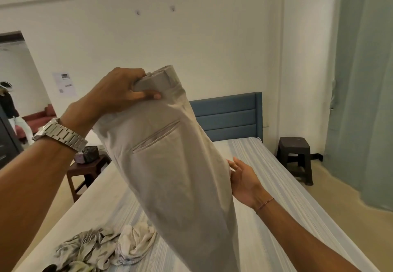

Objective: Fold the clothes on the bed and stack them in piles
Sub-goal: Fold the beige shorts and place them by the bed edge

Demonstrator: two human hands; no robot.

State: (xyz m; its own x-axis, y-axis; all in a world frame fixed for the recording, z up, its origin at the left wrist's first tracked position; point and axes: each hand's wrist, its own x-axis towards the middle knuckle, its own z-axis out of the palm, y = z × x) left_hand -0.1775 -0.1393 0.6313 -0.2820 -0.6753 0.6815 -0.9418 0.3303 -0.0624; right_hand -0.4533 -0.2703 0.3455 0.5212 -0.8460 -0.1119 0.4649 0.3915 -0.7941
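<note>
Trousers (170,165), beige, hang above the bed (265,176), their long axis running steeply from the waistband at upper left down to the legs at the lower right edge of view; a slit back pocket faces the camera. The left hand (119,93) grips the bunched waistband, thumb curled across it. The right hand (242,176) is relaxed with fingers straight, touching the trousers' right edge. Crumpled clothes (102,248) lie on the striped bed below. A paper notice (64,84) on the wall is too small to read.
</note>
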